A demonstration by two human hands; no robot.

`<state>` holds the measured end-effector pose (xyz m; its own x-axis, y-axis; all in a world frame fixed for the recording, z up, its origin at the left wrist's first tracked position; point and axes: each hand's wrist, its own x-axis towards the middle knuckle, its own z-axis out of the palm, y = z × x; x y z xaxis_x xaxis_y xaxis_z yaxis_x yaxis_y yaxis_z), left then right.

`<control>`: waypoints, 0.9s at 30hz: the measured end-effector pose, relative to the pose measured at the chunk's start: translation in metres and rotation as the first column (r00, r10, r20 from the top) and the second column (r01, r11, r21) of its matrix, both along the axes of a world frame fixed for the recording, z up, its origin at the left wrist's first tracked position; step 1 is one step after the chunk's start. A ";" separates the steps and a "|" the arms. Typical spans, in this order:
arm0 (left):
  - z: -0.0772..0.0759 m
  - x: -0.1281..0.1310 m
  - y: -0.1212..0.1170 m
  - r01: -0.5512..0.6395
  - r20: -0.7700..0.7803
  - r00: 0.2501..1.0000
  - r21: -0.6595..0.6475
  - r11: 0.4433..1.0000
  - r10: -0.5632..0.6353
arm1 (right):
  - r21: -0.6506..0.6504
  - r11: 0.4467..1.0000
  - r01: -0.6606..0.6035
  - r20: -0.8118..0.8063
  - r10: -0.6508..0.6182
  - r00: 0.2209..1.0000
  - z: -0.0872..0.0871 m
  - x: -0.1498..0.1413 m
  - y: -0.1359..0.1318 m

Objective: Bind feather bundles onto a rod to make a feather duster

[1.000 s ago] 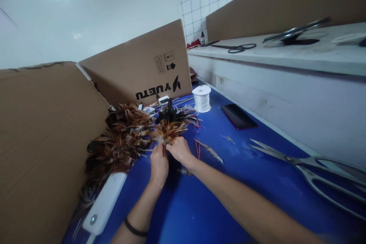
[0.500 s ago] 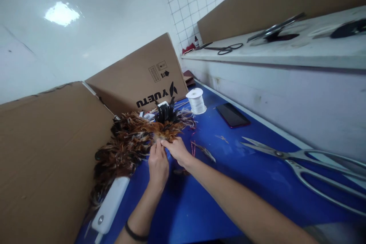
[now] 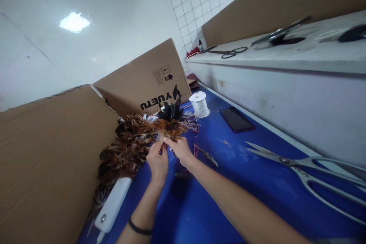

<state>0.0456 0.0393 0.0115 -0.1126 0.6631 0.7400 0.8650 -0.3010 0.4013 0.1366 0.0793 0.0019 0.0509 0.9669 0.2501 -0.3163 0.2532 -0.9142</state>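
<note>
My right hand [image 3: 180, 151] pinches the pale base of a bunch of brown and black feathers [image 3: 169, 126], thumb on top. Close against it, my left hand [image 3: 158, 161] has its fingertips pressed together at the same base; exactly what they grip there is partly hidden. Behind and to the left lies a heap of brown feathers [image 3: 126, 146]. A few loose feathers [image 3: 208, 156] and some reddish string [image 3: 195, 150] are on the blue table right of my hands. A black band circles my left wrist.
Large metal scissors [image 3: 291, 162] lie partly open at the right. Beyond are a dark phone [image 3: 236, 119] and a white spool [image 3: 199, 105]. A white device [image 3: 113, 206] sits at the left. Cardboard [image 3: 51, 160] walls the left and back; a ledge [image 3: 274, 56] runs along the right.
The view has shifted slightly, so the scene sits a little lower and further right. My left fingers have bent more at the feather base, while my right hand keeps its pinch.
</note>
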 end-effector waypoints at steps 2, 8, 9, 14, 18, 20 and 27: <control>-0.001 0.004 -0.001 0.016 -0.068 0.998 0.038 0.999 -0.014 | -0.028 1.000 0.010 -0.038 -0.012 0.999 -0.001 0.001 0.002; 0.005 0.009 0.000 0.077 0.212 0.976 -0.092 0.993 -0.056 | -0.082 0.997 0.010 -0.200 -0.026 0.979 -0.002 0.000 0.003; 0.007 0.009 0.002 0.098 0.327 0.944 -0.135 0.986 -0.049 | -0.083 0.997 0.008 -0.214 -0.026 0.977 -0.001 0.000 0.003; 0.019 0.011 0.014 0.269 0.736 0.677 -0.215 0.939 -0.025 | -0.106 0.993 0.053 -0.216 -0.075 0.974 0.002 0.002 0.002; 0.029 0.010 0.019 0.511 0.845 0.534 -0.329 0.794 0.007 | -0.178 0.983 0.035 -0.190 -0.069 0.979 0.004 0.005 0.003; 0.034 0.008 0.019 0.594 0.859 0.510 -0.390 0.704 0.045 | -0.177 0.984 0.009 -0.181 -0.041 0.983 0.004 0.007 0.003; 0.043 -0.004 0.015 0.537 0.749 0.662 -0.461 0.707 -0.014 | -0.124 0.929 -0.350 -0.234 0.315 0.920 0.009 0.015 0.002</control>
